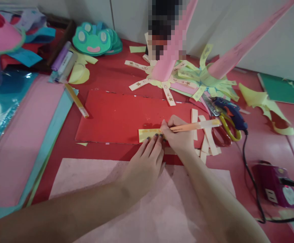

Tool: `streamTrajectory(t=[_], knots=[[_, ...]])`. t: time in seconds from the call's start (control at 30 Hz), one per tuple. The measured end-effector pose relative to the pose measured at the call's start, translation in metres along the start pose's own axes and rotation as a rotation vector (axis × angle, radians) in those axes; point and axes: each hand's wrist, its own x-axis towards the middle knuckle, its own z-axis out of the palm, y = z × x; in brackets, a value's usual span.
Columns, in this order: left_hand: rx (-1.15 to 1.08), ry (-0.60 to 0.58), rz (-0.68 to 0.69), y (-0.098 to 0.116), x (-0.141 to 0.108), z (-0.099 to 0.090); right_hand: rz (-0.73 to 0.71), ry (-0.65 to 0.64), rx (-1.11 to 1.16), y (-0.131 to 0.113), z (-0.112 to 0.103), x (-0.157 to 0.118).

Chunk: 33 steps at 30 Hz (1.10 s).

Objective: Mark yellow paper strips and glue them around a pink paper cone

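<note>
My right hand [178,136] grips an orange pen [192,126], its tip down at the right end of a small yellow paper strip [147,134]. Faint orange marks run along the strip's upper edge. With fingers stretched out flat, my left hand [149,155] presses on the strip's lower side. Under the strip lies a red board [116,114]. Several pale paper strips [209,138] are piled just right of my right hand, next to scissors with red and yellow handles [224,130].
A blue glue gun [233,111] lies at the right, its cord running to a purple power outlet box [275,185]. Pink paper cones [228,64] with lettered strips stand behind. Green frog cutouts [93,40], markers [62,62] and stacked coloured sheets [25,135] are at the left.
</note>
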Motion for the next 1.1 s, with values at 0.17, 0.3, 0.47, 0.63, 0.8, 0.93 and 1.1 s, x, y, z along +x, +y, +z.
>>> streamTrajectory(t=[0.17, 0.3, 0.47, 0.63, 0.8, 0.93, 1.1], knots=[[0.001, -0.005, -0.010, -0.0006, 0.0009, 0.0001, 0.024, 0.069, 0.019, 0.0021, 0.0001, 0.0000], [0.009, -0.008, -0.010, -0.0007, 0.0021, -0.0004, 0.031, 0.064, 0.004, 0.0026, -0.0002, 0.0000], [0.012, -0.004, -0.010, -0.0006, 0.0013, -0.0009, 0.040, 0.056, 0.012, 0.0029, -0.0007, 0.0001], [0.021, 0.000, -0.001, -0.0007, 0.0008, -0.0005, 0.038, 0.052, 0.001, 0.0021, -0.0008, 0.0005], [0.029, -0.014, -0.008, -0.0002, 0.0016, 0.0000, 0.027, 0.049, -0.007, 0.0018, -0.0004, 0.0013], [0.015, -0.003, -0.006, 0.0002, 0.0018, 0.0005, 0.004, 0.055, -0.031, 0.0017, -0.0016, 0.0020], [-0.002, 0.008, -0.005, 0.0004, 0.0016, 0.0011, 0.033, 0.046, -0.008, 0.0026, -0.0021, 0.0019]])
